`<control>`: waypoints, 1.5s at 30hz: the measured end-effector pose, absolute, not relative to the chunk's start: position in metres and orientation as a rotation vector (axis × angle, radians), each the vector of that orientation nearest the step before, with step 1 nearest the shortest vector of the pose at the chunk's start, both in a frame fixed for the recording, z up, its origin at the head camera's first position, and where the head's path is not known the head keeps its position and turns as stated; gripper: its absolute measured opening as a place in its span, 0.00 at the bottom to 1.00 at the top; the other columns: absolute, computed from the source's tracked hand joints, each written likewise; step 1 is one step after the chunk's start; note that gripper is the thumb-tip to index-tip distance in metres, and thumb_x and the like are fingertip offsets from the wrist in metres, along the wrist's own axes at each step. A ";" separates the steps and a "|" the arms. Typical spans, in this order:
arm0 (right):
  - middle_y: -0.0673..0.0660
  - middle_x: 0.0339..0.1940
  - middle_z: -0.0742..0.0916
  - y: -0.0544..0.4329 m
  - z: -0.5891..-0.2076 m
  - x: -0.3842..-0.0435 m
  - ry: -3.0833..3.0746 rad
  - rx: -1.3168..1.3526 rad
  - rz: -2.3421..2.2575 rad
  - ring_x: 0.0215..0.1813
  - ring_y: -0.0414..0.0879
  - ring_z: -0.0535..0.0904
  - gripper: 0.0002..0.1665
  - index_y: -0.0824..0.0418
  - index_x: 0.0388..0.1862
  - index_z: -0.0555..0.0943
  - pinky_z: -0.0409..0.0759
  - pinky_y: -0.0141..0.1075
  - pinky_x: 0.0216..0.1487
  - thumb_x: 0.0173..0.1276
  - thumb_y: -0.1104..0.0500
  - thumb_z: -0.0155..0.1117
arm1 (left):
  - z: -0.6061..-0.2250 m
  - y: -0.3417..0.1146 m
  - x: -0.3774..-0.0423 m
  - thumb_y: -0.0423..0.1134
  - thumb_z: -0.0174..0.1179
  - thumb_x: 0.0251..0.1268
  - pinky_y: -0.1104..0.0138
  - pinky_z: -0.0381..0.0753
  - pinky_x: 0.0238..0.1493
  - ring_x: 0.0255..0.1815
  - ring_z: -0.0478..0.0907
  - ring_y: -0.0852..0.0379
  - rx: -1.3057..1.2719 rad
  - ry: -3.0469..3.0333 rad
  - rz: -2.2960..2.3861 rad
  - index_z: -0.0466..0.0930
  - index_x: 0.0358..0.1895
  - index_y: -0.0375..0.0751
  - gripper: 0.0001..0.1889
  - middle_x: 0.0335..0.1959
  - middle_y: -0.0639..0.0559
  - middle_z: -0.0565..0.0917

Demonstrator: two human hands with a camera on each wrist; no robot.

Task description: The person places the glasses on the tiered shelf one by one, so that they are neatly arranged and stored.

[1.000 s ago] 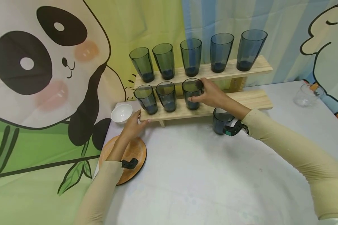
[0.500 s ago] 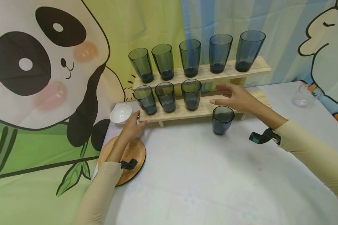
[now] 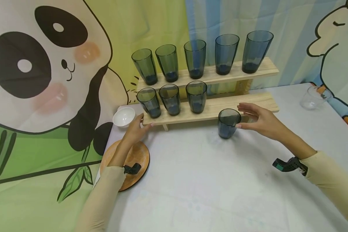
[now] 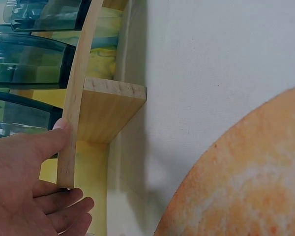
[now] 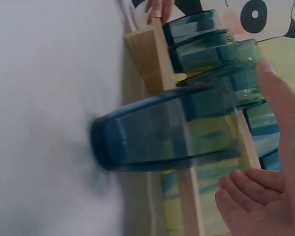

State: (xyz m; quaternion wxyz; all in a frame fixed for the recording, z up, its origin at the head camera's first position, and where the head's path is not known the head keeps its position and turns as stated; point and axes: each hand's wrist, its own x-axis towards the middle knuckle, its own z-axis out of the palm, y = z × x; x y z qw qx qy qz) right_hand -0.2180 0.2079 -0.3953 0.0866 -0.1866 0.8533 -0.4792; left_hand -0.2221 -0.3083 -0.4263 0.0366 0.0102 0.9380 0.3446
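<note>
A two-tier wooden shelf (image 3: 214,109) bears blue-grey glass tumblers: several on the upper board, and three on the left of the lower board, including a tumbler (image 3: 196,97). My left hand (image 3: 135,129) holds the lower board's left end; in the left wrist view the thumb (image 4: 54,140) lies on the board with the fingers around its end. A single tumbler (image 3: 227,126) stands upright on the table in front of the shelf. Beside it, my right hand (image 3: 261,124) has thumb and fingers spread, fingertips right at its rim. The right wrist view shows this tumbler (image 5: 152,132) before the open palm.
Left of the shelf stands a white bowl (image 3: 124,117). A round brown wood-look plate (image 3: 140,161) lies under my left forearm. One clear glass (image 3: 313,98) is at the table's far right. A printed curtain (image 3: 162,22) hangs close behind the shelf.
My right hand has let go of the third tumbler on the lower board and moved right and toward me, to the tumbler on the table. The left hand has stayed at the shelf's end.
</note>
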 end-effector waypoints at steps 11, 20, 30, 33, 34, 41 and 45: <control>0.69 0.79 0.72 0.188 -0.430 -0.210 2.722 -0.583 -1.391 0.78 0.67 0.69 0.61 0.64 0.83 0.63 0.70 0.59 0.75 0.59 0.47 0.86 | -0.427 -0.309 -0.223 0.56 0.63 0.77 0.42 0.59 0.81 0.81 0.61 0.33 0.017 2.877 1.062 0.52 0.84 0.32 0.47 0.79 0.29 0.66; 0.65 0.74 0.76 0.177 -0.454 -0.207 2.665 -0.518 -1.618 0.76 0.61 0.71 0.55 0.64 0.81 0.66 0.73 0.43 0.73 0.59 0.58 0.85 | -0.424 -0.307 -0.221 0.56 0.63 0.77 0.42 0.59 0.82 0.81 0.61 0.33 0.030 2.871 1.075 0.52 0.84 0.32 0.47 0.79 0.29 0.66; 0.64 0.72 0.75 0.172 -0.459 -0.208 2.636 -0.514 -1.665 0.76 0.60 0.71 0.54 0.63 0.81 0.66 0.74 0.25 0.67 0.61 0.58 0.85 | -0.426 -0.308 -0.223 0.56 0.63 0.77 0.41 0.61 0.81 0.80 0.62 0.33 0.031 2.866 1.078 0.51 0.85 0.32 0.47 0.79 0.29 0.66; 0.64 0.70 0.76 0.171 -0.460 -0.208 2.653 -0.536 -1.660 0.75 0.61 0.72 0.51 0.63 0.79 0.68 0.74 0.22 0.66 0.62 0.57 0.84 | -0.426 -0.308 -0.222 0.56 0.63 0.77 0.41 0.61 0.81 0.81 0.62 0.33 0.029 2.865 1.078 0.51 0.84 0.32 0.47 0.79 0.29 0.65; 0.64 0.70 0.77 0.172 -0.461 -0.207 2.659 -0.544 -1.654 0.75 0.61 0.73 0.50 0.64 0.79 0.69 0.74 0.22 0.66 0.62 0.57 0.84 | -0.426 -0.308 -0.222 0.56 0.62 0.77 0.41 0.60 0.81 0.81 0.62 0.33 0.030 2.866 1.076 0.51 0.84 0.32 0.47 0.79 0.29 0.65; 0.56 0.70 0.79 0.174 -0.462 -0.205 2.589 -0.590 -1.663 0.72 0.46 0.74 0.43 0.57 0.75 0.74 0.74 0.22 0.66 0.63 0.59 0.83 | -0.426 -0.307 -0.222 0.57 0.62 0.77 0.41 0.61 0.81 0.81 0.61 0.33 0.015 2.860 1.069 0.50 0.85 0.32 0.48 0.79 0.29 0.65; 0.55 0.71 0.80 0.175 -0.463 -0.200 2.520 -0.640 -1.675 0.72 0.41 0.74 0.43 0.56 0.75 0.75 0.74 0.22 0.67 0.62 0.60 0.83 | -0.426 -0.307 -0.222 0.57 0.62 0.77 0.41 0.61 0.80 0.81 0.61 0.33 0.014 2.856 1.076 0.50 0.85 0.32 0.48 0.79 0.29 0.64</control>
